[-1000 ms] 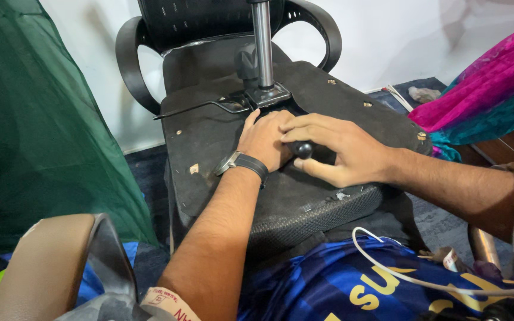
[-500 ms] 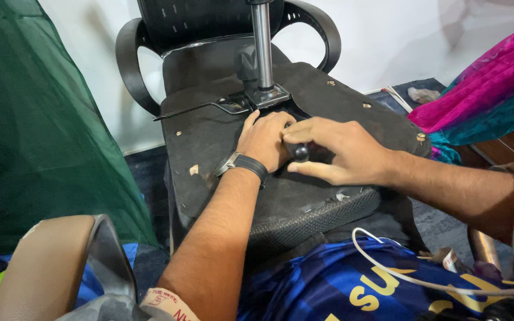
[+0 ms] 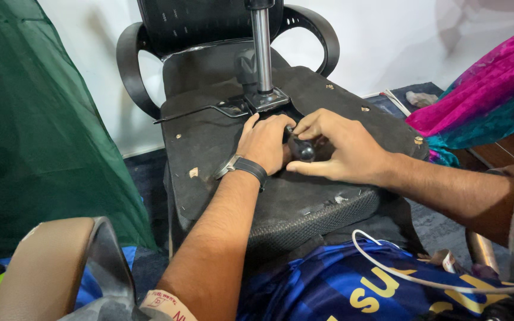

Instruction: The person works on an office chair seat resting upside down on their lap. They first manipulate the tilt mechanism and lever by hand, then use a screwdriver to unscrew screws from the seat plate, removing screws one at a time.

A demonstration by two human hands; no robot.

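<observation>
Little was changed since the earlier frames: both hands were kept on the same spot, and the right fingers were lifted slightly, so more of the dark handle was exposed.

The black tool handle (image 3: 300, 148) was clamped between the left hand (image 3: 266, 142) and the right hand (image 3: 340, 148), both closed around it; its tip was hidden under the fingers. A dark watch (image 3: 244, 167) was worn on the left wrist.

The handle was held against the black underside of an overturned office chair seat (image 3: 209, 142), just at 6 o'clock from the metal mounting plate (image 3: 263, 100). From that plate a chrome gas cylinder (image 3: 262, 50) was seen rising toward 12 o'clock. A thin lever (image 3: 191, 113) was extended toward 9 o'clock. The curved armrests (image 3: 129, 65) and mesh back were seen beyond, against a white wall (image 3: 388, 41).

Green netting (image 3: 37, 131) was hung at 9 o'clock, pink and teal cloth (image 3: 483, 95) at 3 o'clock, and a white cable (image 3: 400, 270) lay at 5 o'clock.
</observation>
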